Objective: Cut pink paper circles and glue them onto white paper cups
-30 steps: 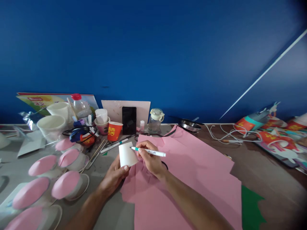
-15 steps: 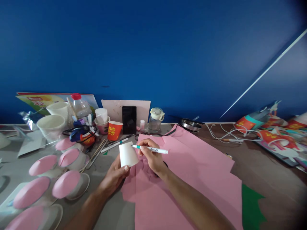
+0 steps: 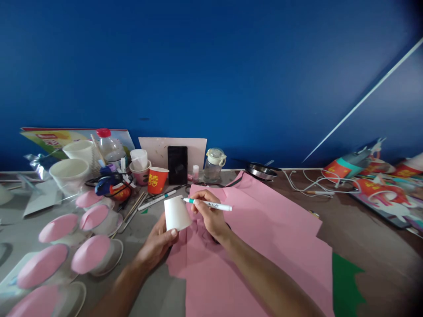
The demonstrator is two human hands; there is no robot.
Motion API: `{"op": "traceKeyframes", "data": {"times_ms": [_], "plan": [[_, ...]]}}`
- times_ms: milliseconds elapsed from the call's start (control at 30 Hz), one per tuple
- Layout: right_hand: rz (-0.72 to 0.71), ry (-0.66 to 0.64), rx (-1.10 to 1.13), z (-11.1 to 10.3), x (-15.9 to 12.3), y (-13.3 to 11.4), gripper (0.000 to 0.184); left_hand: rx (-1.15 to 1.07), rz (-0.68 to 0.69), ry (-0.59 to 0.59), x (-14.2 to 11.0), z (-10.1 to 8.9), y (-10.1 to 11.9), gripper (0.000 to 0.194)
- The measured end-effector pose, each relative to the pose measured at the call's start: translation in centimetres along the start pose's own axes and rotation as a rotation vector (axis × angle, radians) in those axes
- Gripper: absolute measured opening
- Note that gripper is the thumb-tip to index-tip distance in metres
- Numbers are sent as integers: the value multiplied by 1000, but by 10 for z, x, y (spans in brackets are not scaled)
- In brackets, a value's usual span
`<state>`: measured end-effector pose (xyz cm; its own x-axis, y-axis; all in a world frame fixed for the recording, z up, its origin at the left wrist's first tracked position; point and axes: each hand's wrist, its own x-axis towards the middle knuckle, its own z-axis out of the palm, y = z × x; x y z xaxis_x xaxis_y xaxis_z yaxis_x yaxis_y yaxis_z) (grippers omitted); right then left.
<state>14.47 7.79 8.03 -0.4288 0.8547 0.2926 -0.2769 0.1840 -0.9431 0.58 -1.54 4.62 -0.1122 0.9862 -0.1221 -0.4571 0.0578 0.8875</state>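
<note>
A plain white paper cup point(image 3: 177, 213) is tilted upside down in my left hand point(image 3: 161, 240), whose thumb presses near the rim. My right hand point(image 3: 209, 215) grips a white acrylic marker point(image 3: 214, 205) with a teal band, pen-fashion. The marker's tip is at the cup's upper right edge; whether it touches I cannot tell. No mark shows on the side of the cup facing me. Beneath both hands lie sheets of pink paper point(image 3: 264, 255). A dark object under my right wrist is mostly hidden.
Several cups with pink paper tops point(image 3: 90, 255) stand at the left. Behind are a red cup point(image 3: 157, 179), a black phone point(image 3: 177, 165), a glass jar point(image 3: 214, 165) and a tape roll point(image 3: 261, 171). White cable point(image 3: 317, 185) and green paper point(image 3: 346, 284) lie right.
The view has shifted very slightly. Both hands, the cup and the marker keep almost the same positions.
</note>
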Motion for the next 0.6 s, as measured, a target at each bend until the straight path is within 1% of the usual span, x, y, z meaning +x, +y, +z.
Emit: {"op": "traceKeyframes", "data": {"times_ms": [200, 300, 400, 467, 500, 600], "plan": [[22, -16, -7, 0, 0, -2, 11, -5, -4, -21, 0, 0, 1, 62], [-6, 79, 59, 1, 2, 0, 13, -18, -5, -33, 0, -2, -1, 61], [16, 161, 96, 2, 5, 6, 32, -57, -4, -64, 0, -5, -2, 54], [64, 149, 52, 3, 5, 10, 41, -93, -1, -80, 0, -7, -1, 49], [80, 131, 15, 3, 5, 12, 41, -109, -1, -85, 0, -7, -1, 48], [91, 15, -93, 4, 2, 16, 33, -147, -4, -97, -1, -8, 0, 49]]}}
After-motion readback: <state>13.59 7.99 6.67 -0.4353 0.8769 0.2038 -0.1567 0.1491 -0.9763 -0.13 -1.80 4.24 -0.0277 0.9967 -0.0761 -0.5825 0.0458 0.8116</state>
